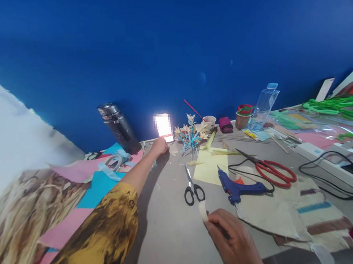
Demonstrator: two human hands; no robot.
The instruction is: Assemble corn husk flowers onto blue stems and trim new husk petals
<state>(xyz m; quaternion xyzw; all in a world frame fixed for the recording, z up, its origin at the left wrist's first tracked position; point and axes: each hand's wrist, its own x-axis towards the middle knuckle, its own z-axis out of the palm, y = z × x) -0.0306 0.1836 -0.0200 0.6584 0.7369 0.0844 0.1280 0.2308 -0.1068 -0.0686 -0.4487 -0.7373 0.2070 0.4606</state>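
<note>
My right hand (232, 241) is closed in a pinch on a narrow pale strip (202, 211), whose free end points up toward the black-handled scissors (194, 189). My left hand (160, 146) reaches far forward, at the lower edge of a phone (165, 132) with a glowing screen that leans near the wall. Its fingers are bent and partly hidden, so whether they touch the phone I cannot tell. Just right of that hand stand pale husk flowers (191, 135) with light-blue stems. A sheet of yellow paper (210, 166) lies beyond the scissors.
A blue glue gun (240, 187) and red-handled scissors (271, 171) lie at right, with a white power strip (327, 161) beyond. A dark flask (119, 128) stands left of the phone, a plastic bottle (264, 107) at the back. Dried husks (34, 215) fill the near left.
</note>
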